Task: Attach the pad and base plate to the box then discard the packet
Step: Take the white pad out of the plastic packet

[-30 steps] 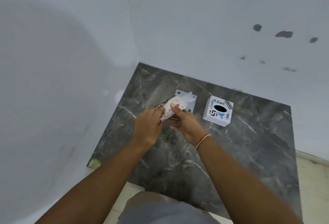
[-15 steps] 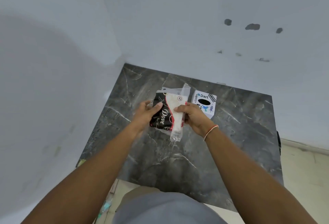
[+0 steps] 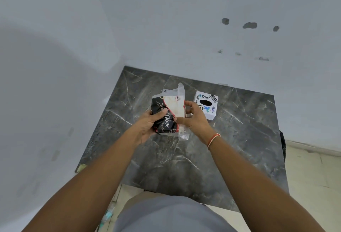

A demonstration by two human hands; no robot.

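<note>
A black and cream packet (image 3: 167,110) with white lettering and a clear plastic edge is held upright above the dark marble table (image 3: 230,158). My left hand (image 3: 149,124) grips its left side, thumb across the black part. My right hand (image 3: 193,119) pinches its right edge, where the clear strip runs from top to bottom. A small white box (image 3: 206,105) with stickers and a black oval opening stands on the table just right of my right hand. A pale flat piece (image 3: 164,91) shows behind the packet's top; it is mostly hidden.
White walls close the table in at the back and left. The table's near edge (image 3: 166,192) is by my body; a tiled floor (image 3: 310,167) lies to the right. A small greenish scrap (image 3: 81,167) sits at the table's front left corner.
Both hands lifted the packet off the table and turned it upright, so its black printed face now shows. The camera view shifted a little.
</note>
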